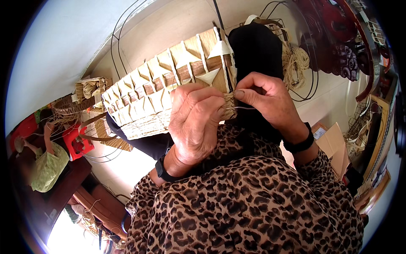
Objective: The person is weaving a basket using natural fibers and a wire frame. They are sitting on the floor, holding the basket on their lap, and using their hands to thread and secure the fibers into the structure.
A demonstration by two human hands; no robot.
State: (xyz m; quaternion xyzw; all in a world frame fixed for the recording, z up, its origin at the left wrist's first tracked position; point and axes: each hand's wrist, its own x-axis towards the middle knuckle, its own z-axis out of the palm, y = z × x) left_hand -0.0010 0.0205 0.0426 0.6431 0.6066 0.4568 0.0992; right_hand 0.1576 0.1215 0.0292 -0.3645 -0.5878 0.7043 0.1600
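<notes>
A half-woven straw basket (pixel 154 80) lies tilted across my lap, with a brown band and pale strips wound over its dark frame. Against its near side is my left hand (pixel 196 122), its fingers curled and closed on the basket near the right corner. My right hand (pixel 268 101) is beside that corner, thumb and index finger pressed together next to the dark edge. A thin pale strand (pixel 244 108) runs from the corner into the right hand. The left fingertips are partly hidden by the hand itself.
Bundled straw cord (pixel 296 63) and black wire frames (pixel 312 86) lie on the floor at right. An opened cardboard box (pixel 332 146) stands near my right elbow. Carved dark red furniture (pixel 334 34) is at the far right. Leftward are a red plastic stool (pixel 78 142) and green cloth (pixel 50 167).
</notes>
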